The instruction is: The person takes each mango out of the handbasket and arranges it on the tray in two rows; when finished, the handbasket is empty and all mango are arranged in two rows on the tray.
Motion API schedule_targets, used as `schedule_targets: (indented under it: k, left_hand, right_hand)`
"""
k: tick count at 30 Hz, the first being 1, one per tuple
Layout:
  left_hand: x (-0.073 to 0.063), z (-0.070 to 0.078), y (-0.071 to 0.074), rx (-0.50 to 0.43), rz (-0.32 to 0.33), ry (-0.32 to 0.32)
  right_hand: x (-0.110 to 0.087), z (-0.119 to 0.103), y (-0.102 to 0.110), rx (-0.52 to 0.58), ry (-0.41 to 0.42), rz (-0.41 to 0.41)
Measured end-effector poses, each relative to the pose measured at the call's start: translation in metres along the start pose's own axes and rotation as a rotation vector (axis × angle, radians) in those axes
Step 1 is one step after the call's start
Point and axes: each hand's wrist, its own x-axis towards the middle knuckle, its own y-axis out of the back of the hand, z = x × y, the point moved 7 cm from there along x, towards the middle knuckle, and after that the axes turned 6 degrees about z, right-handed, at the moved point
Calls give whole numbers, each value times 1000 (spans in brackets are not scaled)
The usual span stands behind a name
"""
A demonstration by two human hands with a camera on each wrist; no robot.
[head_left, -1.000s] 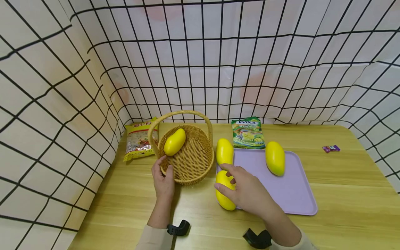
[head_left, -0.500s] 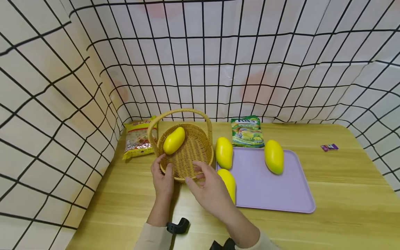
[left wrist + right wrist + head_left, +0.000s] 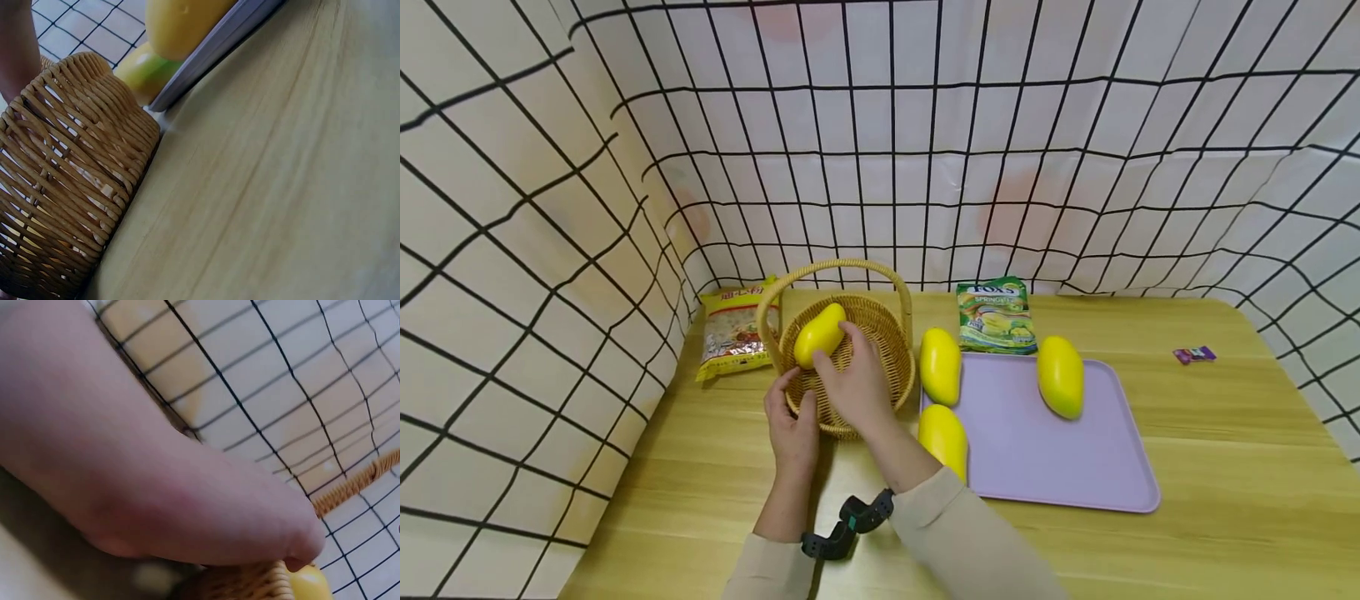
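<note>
From the head view the right hand [image 3: 859, 387] pinches a yellow mango [image 3: 816, 336] inside the wicker basket [image 3: 897, 358], though the right wrist's view shows only a sliver of it, and the left hand [image 3: 793, 433] touches the rim [image 3: 837, 431], grip unclear.

Head cam's bright and fairly crisp, just stretched at the edges. Wrist cams are dimmer and softer, left one's worktop [image 3: 262, 187] going mushy toward the right.

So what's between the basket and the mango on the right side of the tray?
Another yellow mango at the left edge of the purple tray, then bare tray surface; the head view shows this.
</note>
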Motion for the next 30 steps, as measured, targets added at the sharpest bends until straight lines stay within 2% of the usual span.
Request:
schedule_targets:
  k: [6, 13, 20, 30]
  left_hand:
    - [1, 0, 1, 6, 1, -1]
    - [2, -1, 0, -1, 3, -17]
    - [2, -2, -2, -6, -4, -1]
    - [2, -1, 0, 10, -2, -5]
  right_hand:
    - [32, 0, -11, -20, -44, -29]
    - [58, 7, -22, -61, -89, -26]
    - [67, 17, -36, -53, -108, -61]
    - [69, 36, -52, -26, -136, -51]
